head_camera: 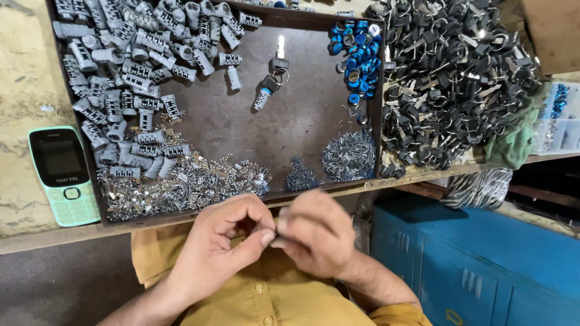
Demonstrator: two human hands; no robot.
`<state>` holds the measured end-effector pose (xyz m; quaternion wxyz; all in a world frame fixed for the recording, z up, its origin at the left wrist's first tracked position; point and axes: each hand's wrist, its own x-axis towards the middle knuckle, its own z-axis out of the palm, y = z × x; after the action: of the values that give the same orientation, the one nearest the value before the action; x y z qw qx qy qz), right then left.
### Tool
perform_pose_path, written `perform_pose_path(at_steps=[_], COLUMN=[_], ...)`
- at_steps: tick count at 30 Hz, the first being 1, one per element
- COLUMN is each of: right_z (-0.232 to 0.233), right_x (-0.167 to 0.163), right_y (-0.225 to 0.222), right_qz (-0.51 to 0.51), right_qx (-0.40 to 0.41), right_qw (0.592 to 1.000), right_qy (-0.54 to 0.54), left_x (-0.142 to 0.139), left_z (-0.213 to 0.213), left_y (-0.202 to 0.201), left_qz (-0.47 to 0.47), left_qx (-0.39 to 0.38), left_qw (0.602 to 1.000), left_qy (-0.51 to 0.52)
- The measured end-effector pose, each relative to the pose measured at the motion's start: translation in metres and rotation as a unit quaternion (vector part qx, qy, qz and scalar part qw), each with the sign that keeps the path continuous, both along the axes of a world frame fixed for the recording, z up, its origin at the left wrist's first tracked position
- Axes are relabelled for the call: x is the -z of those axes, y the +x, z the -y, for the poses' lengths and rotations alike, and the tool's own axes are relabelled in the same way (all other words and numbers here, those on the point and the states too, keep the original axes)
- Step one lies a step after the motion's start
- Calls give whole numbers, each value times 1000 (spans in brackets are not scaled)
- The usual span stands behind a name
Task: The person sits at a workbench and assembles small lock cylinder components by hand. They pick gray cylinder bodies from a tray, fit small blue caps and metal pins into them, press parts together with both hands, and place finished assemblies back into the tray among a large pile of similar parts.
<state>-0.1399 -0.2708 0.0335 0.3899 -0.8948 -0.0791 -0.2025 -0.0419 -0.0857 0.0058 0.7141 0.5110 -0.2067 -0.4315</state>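
Both hands, left hand [220, 241] and right hand [314, 232], pinch something too small to identify just below the dark tray [290, 127] on the worn desk [24, 72], one phone [63, 175] beside it.

Shiny metal lock cylinders [130, 72], matt tray [290, 121]

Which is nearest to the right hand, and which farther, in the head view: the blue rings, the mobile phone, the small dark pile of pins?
From the right hand:
1. Small dark pile of pins, just above it.
2. Blue rings, tray's upper right.
3. Mobile phone, far left, outside the tray.
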Motion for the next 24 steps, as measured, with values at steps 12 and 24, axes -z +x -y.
perform_pose_path(at_steps=[12, 24], right_z=[41, 53], right_x=[-3, -9], right_y=[10, 27], right_qz=[-167, -174], right_qx=[155, 144], right_qw=[954, 949], right_qy=[-193, -220], left_x=[-6, -4], left_z=[5, 2], left_y=[9, 12], left_qz=[183, 177], left_qx=[-114, -130], left_qw=[970, 970], left_qy=[108, 101])
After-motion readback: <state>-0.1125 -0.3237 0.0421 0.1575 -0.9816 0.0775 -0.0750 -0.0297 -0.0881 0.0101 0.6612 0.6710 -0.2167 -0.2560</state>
